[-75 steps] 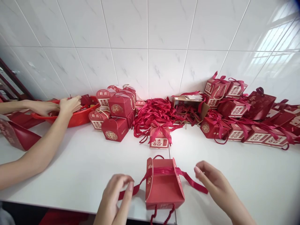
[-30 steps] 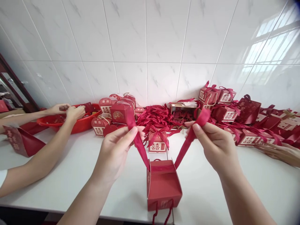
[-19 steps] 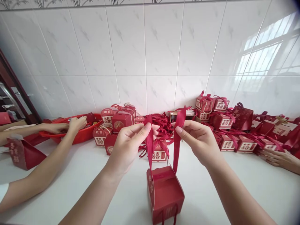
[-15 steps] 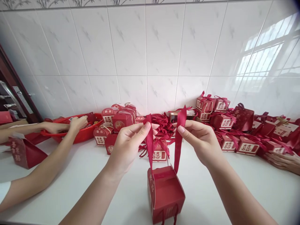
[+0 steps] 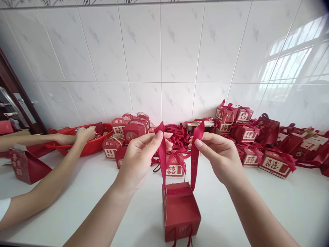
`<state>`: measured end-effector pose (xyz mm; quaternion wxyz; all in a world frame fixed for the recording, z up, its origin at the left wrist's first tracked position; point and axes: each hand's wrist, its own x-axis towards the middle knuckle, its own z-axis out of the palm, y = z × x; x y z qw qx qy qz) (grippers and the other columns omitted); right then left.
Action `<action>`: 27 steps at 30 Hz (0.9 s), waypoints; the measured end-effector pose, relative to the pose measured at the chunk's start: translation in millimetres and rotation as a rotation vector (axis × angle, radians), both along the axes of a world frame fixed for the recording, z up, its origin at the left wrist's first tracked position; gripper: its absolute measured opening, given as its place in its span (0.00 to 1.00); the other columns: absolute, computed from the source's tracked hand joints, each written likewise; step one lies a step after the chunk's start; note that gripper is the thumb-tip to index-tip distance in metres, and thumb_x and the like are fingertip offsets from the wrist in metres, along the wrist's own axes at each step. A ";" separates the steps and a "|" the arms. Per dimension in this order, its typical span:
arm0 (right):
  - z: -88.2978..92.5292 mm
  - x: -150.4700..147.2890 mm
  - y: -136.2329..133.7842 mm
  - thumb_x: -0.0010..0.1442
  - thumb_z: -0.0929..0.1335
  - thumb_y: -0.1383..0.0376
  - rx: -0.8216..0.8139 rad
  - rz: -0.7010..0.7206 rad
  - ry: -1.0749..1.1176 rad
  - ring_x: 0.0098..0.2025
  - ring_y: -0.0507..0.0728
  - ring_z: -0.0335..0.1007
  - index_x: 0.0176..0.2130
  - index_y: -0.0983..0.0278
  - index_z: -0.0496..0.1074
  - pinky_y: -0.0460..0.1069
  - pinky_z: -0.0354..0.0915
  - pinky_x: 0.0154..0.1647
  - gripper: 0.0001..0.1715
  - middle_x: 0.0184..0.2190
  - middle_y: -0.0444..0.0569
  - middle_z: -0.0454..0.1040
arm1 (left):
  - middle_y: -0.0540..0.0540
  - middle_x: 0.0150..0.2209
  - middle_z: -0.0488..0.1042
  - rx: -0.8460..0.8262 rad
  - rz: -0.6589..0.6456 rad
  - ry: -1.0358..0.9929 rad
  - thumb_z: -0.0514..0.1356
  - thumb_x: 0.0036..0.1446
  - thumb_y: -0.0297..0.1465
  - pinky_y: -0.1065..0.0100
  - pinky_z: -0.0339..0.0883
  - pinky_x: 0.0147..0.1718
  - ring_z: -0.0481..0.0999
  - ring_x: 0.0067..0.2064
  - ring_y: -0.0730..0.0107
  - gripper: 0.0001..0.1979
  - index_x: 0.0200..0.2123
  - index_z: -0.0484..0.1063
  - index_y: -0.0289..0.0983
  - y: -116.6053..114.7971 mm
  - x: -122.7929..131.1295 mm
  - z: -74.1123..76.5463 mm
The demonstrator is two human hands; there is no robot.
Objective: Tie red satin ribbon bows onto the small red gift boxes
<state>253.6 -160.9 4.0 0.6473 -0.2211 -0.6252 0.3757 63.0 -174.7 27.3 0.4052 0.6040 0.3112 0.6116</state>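
A red gift box (image 5: 182,212) with cord handles stands on the white table in front of me. From its two sides rises a dark red ribbon (image 5: 194,168), one end in each hand. My left hand (image 5: 140,157) pinches the left end between thumb and fingers. The right end is pinched by my right hand (image 5: 218,154) at about the same height. Both ends hang loosely from the fingers down to the box, with no knot between them. Just behind my hands sits a finished-looking box (image 5: 174,169) with a bow on top.
A co-worker's arms (image 5: 61,161) reach into a red basket (image 5: 87,151) at left, near a dark red bag (image 5: 29,166). Round-topped boxes (image 5: 135,132) and a heap of ribbons (image 5: 177,135) lie by the tiled wall. Bow-tied boxes (image 5: 246,133) are stacked at right.
My hands hold the ribbon ends almost in the same place; the gift box has turned slightly. At right, another person's hand has left the view and a bow-tied box there has shifted.
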 end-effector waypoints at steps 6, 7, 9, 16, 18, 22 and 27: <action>5.0 -10.8 -4.6 0.59 0.69 0.64 -0.083 0.109 -0.042 0.19 0.46 0.64 0.38 0.62 0.74 0.43 0.63 0.20 0.05 0.24 0.42 0.72 | 0.53 0.22 0.75 -0.031 -0.130 0.104 0.63 0.56 0.36 0.71 0.69 0.33 0.75 0.27 0.73 0.23 0.54 0.66 0.40 -6.7 6.7 3.3; 4.7 -11.8 -5.6 0.60 0.68 0.65 -0.084 0.143 -0.075 0.18 0.45 0.61 0.39 0.62 0.75 0.42 0.60 0.18 0.06 0.23 0.42 0.71 | 0.54 0.22 0.75 -0.047 -0.135 0.149 0.63 0.56 0.35 0.71 0.70 0.32 0.75 0.27 0.73 0.27 0.58 0.62 0.41 -8.5 7.8 4.6; 2.5 -12.4 -7.0 0.59 0.68 0.66 -0.067 0.265 -0.112 0.18 0.45 0.58 0.41 0.60 0.75 0.42 0.57 0.17 0.08 0.23 0.41 0.70 | 0.54 0.22 0.75 -0.069 -0.110 0.227 0.64 0.54 0.35 0.69 0.70 0.32 0.75 0.27 0.71 0.32 0.60 0.57 0.41 -11.6 9.3 6.6; -6.9 -9.0 -4.7 0.64 0.64 0.62 -0.079 0.484 -0.167 0.17 0.45 0.55 0.37 0.63 0.76 0.44 0.55 0.17 0.11 0.22 0.43 0.69 | 0.51 0.29 0.74 -0.150 -0.268 0.357 0.62 0.56 0.32 0.65 0.70 0.35 0.74 0.33 0.69 0.33 0.62 0.51 0.43 -12.7 2.0 0.7; -8.0 -7.3 -4.0 0.66 0.62 0.63 0.002 0.409 -0.233 0.19 0.47 0.60 0.36 0.64 0.75 0.44 0.59 0.20 0.13 0.23 0.44 0.70 | 0.52 0.28 0.72 -0.207 -0.343 0.295 0.60 0.57 0.28 0.66 0.69 0.37 0.74 0.34 0.69 0.26 0.58 0.56 0.42 -10.2 -1.4 -3.7; -14.2 -1.4 -3.5 0.65 0.62 0.71 0.448 0.005 -0.537 0.35 0.52 0.70 0.41 0.63 0.74 0.48 0.66 0.35 0.12 0.34 0.49 0.75 | 0.55 0.21 0.66 -0.372 -0.423 0.043 0.56 0.57 0.25 0.65 0.69 0.36 0.75 0.30 0.69 0.12 0.45 0.65 0.37 -4.1 -5.6 -9.4; -22.6 1.4 -3.6 0.63 0.61 0.76 0.778 -0.405 -0.802 0.37 0.53 0.70 0.44 0.62 0.73 0.53 0.61 0.44 0.16 0.39 0.49 0.77 | 0.50 0.26 0.73 -0.439 -0.485 -0.072 0.53 0.59 0.25 0.61 0.69 0.40 0.76 0.32 0.68 0.08 0.43 0.66 0.35 -4.0 -5.3 -10.2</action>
